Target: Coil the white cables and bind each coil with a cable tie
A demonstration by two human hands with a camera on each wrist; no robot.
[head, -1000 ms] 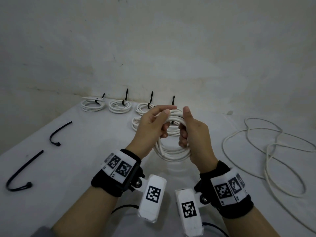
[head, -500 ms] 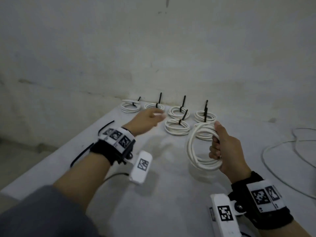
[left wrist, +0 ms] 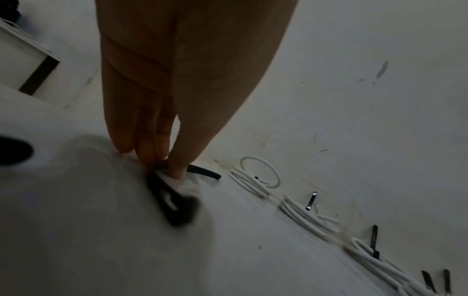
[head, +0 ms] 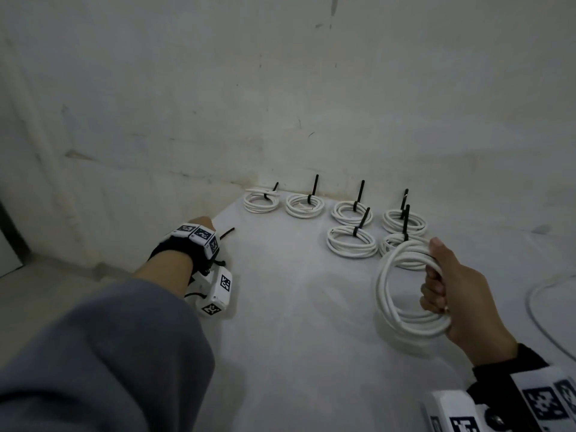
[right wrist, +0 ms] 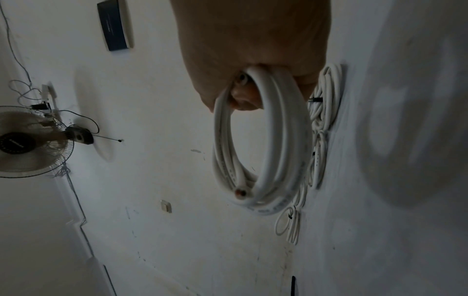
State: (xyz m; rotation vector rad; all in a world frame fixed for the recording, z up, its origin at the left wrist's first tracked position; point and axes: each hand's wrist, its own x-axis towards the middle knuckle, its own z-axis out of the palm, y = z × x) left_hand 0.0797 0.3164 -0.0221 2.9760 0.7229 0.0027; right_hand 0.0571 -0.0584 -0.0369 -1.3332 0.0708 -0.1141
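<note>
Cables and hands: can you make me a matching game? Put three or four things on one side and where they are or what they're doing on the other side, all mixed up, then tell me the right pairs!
Things
1. left hand
2. right hand
3. loose black cable tie
4. tied white coils

What or where
A. lined up near the wall, each with a black tie sticking up
B. grips an untied white coil above the table
C. fingertips reach down to pinch something black
D. lies on the table under the fingertips

Pairs: 1-C, 2-B, 3-D, 4-A
</note>
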